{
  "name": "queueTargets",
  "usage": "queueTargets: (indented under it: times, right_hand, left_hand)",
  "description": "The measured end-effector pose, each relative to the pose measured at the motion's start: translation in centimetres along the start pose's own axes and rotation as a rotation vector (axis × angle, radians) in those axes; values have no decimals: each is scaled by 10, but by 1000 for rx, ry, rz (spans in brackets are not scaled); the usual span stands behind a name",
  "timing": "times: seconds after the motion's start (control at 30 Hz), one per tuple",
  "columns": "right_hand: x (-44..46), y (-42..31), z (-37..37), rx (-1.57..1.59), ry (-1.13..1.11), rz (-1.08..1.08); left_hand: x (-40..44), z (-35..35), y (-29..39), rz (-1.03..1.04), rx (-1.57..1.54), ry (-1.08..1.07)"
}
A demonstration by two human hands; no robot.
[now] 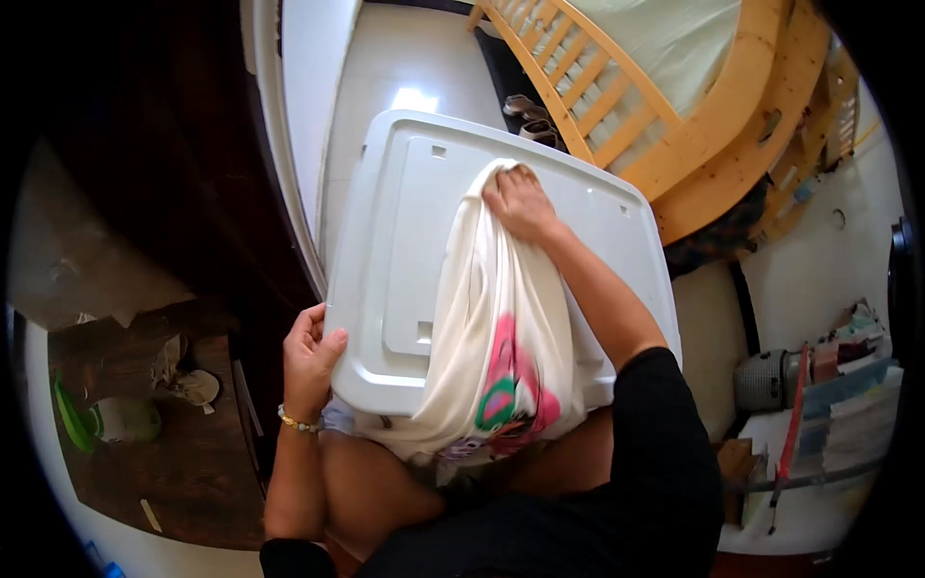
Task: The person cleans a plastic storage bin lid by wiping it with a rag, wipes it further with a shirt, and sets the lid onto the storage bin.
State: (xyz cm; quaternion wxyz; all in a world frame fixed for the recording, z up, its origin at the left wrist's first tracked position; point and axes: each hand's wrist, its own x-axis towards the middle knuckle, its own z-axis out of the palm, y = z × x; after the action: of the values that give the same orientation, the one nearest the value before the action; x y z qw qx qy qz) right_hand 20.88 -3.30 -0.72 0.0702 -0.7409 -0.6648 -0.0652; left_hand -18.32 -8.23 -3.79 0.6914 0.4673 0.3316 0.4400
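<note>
A large pale grey plastic lid rests tilted over my lap. My left hand grips its left edge, with the thumb by the rim and the fingers curled. My right hand is closed on the bunched upper end of a white cloth and presses it against the lid's surface. The cloth hangs in long folds down the lid and over its near edge onto my legs. Pink, green and dark printing shows on its lower part. My right palm and some fingertips are hidden.
A wooden bed frame with slatted rail stands at the upper right, with shoes beside it. On the left is a dark wooden surface holding a green-and-clear container. Shelved items and a grey perforated cylinder are at right.
</note>
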Motion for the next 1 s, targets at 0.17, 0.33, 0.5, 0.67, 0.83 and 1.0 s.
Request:
queueTargets:
  times: [0.17,0.33,0.5,0.67,0.83,1.0]
  right_hand:
    - [92,-80,9,244,15,-150]
    - [114,-103,7,251,11,-313]
    - [95,-111,5,228,128,-369]
    - [-6,-155,-24,368,109,-702]
    - [-131,-207,-59,540,-51,-856]
    - [-190,-138,-85,331,-147,-635]
  left_hand:
    - [-1,-1,-1,-8,-11,33]
    - [1,-5,-6,1,41,44]
    - [3,-2,-5,-34,-22,48]
    - [4,-2,-9,-16,-43,62]
    - [2,-3,-8,-2,-14,63]
    - [-1,-5,-1,-21,53,10]
